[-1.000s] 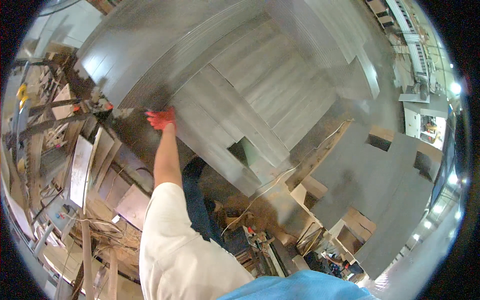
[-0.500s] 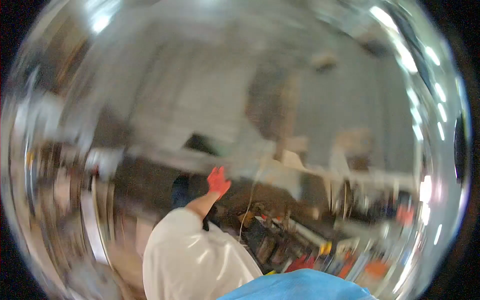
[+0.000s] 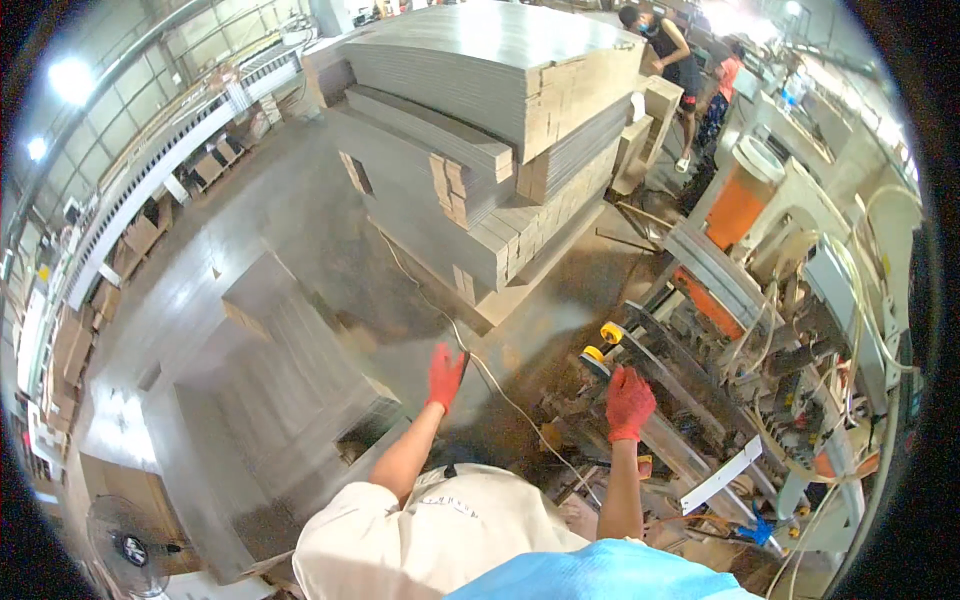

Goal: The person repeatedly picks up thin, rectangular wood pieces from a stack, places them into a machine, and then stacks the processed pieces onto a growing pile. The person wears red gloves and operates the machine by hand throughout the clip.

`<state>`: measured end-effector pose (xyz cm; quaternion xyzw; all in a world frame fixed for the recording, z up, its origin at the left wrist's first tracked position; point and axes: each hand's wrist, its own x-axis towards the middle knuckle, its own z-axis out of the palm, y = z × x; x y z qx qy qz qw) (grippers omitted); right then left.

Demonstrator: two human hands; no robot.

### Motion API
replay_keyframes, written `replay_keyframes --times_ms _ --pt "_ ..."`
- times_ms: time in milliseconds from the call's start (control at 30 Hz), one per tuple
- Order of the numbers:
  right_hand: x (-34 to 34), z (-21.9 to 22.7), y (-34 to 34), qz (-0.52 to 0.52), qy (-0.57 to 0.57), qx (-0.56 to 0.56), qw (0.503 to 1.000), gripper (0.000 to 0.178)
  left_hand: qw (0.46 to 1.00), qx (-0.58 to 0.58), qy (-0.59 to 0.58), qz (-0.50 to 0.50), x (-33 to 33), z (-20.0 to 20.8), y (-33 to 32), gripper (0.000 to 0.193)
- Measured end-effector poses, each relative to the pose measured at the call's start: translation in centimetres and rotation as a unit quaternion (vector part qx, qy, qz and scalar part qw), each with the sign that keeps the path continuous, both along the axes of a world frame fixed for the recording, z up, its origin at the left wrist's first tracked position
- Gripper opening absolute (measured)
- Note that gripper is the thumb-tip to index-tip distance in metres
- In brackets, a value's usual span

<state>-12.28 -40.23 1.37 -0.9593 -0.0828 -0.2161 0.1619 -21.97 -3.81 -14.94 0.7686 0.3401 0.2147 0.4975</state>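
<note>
The grey machine, cluttered and patched with orange, fills the right side of the floor. A tall stack of grey boards with tan ends stands beyond; a low grey stack lies left. Near a pale cord, the red-gloved left hand is open and unladen. The red-gloved right hand curls by the machine's left edge, its grip impossible to tell, just beside two yellow wheels
</note>
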Motion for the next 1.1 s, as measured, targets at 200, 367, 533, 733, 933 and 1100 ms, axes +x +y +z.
replay_keyframes --times_ms 200,367,533,733,933,1100 --pt "1.3 -1.5 -0.7 -0.034 -0.064 -0.036 0.997 0.031 0.97 -0.038 -0.205 -0.121 17.7 9.8 5.3 0.044" --pt "1.4 -0.3 -0.1 -0.029 -0.057 -0.021 0.998 0.028 0.948 0.099 -0.293 -0.071 31.6 18.1 7.7 0.05" --pt "1.6 -0.9 0.1 -0.06 -0.024 -0.041 0.997 0.027 0.945 0.232 -0.226 0.042 41.0 21.5 10.9 0.054" --pt "1.4 -1.7 -0.4 -0.061 -0.04 -0.03 0.997 0.025 0.961 0.153 -0.227 0.034 45.4 18.4 12.7 0.049" --pt "1.2 0.5 1.6 -0.044 -0.005 -0.033 0.999 0.023 0.884 -0.244 -0.391 0.077 44.5 16.8 20.5 0.024" --pt "1.0 0.2 0.7 -0.074 -0.037 -0.002 0.997 0.023 0.875 -0.362 -0.292 -0.137 41.1 15.8 16.1 0.009"
